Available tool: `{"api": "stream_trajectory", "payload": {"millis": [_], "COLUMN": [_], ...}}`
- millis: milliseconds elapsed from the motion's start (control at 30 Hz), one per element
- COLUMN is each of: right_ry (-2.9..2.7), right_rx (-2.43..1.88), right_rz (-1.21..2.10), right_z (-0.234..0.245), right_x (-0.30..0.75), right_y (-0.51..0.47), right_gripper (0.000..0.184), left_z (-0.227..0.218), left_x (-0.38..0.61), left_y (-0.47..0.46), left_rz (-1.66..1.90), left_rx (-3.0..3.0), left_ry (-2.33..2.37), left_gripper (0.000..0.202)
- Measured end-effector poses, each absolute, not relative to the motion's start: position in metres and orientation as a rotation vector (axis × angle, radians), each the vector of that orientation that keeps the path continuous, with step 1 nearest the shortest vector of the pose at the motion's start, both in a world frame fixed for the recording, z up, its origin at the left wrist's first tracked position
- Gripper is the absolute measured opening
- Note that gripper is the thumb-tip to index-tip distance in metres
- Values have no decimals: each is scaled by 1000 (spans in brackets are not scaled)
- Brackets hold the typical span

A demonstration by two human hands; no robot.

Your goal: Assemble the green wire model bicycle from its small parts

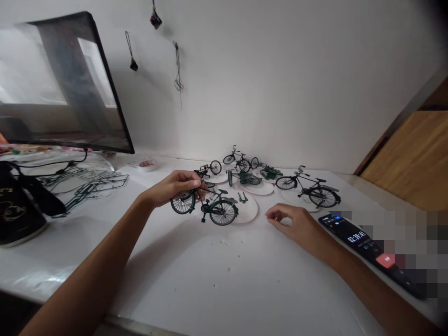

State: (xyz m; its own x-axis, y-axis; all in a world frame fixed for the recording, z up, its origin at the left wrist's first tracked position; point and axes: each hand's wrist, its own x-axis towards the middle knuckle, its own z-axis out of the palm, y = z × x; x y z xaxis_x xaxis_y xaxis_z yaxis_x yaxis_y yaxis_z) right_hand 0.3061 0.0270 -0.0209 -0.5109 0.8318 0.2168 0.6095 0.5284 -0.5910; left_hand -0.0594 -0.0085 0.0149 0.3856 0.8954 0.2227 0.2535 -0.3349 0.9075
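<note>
My left hand [182, 185] is closed on a small green model bicycle [219, 205], gripping it near the front and holding it above the white table. Its front wheel is partly behind my fingers; the saddle and rear wheel show plainly. Behind it, a white round plate [249, 213] carries small dark green parts [242, 197]. To the right, my right hand [292, 221] rests low by the table, thumb and fingertips pinched together. Whatever may be between those fingertips is too small to make out. A finished-looking black model bicycle [310, 189] stands beyond this hand.
More model bicycles [238, 158] and green parts [247, 177] sit on plates along the wall. At left are green part frames [94, 186], a black mug [19, 210] and a monitor [63, 84]. A phone [367, 252] showing a timer lies beside my right forearm.
</note>
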Motion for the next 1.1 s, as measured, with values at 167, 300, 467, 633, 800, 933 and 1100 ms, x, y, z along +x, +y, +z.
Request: {"api": "stream_trajectory", "payload": {"millis": [167, 300, 467, 633, 800, 933, 1100], "right_ry": [-2278, -2283, -2309, -2318, -2322, -2241, -2076], "right_rx": [-1103, -1120, -1110, -1099, -1063, -1104, -1175], "right_rz": [739, 824, 785, 752, 677, 502, 309], "right_z": [-27, -31, -31, -26, -23, -26, -28], "right_x": [303, 302, 301, 298, 298, 306, 325], "right_y": [26, 27, 26, 23, 22, 32, 53], "right_gripper": [11, 12, 12, 15, 20, 21, 22], "left_z": [3, -4, -10, -18, -19, -8, 2], "left_x": [-43, -21, -3, 1, -3, -25, -71], "left_y": [-7, -7, -8, -7, -5, -6, -10], "left_rz": [932, 831, 880, 823, 743, 715, 724], "left_rx": [1678, 1691, 1669, 1647, 1621, 1628, 1541], "left_ry": [848, 756, 749, 726, 720, 757, 790], "left_gripper": [26, 26, 24, 30, 33, 31, 34]}}
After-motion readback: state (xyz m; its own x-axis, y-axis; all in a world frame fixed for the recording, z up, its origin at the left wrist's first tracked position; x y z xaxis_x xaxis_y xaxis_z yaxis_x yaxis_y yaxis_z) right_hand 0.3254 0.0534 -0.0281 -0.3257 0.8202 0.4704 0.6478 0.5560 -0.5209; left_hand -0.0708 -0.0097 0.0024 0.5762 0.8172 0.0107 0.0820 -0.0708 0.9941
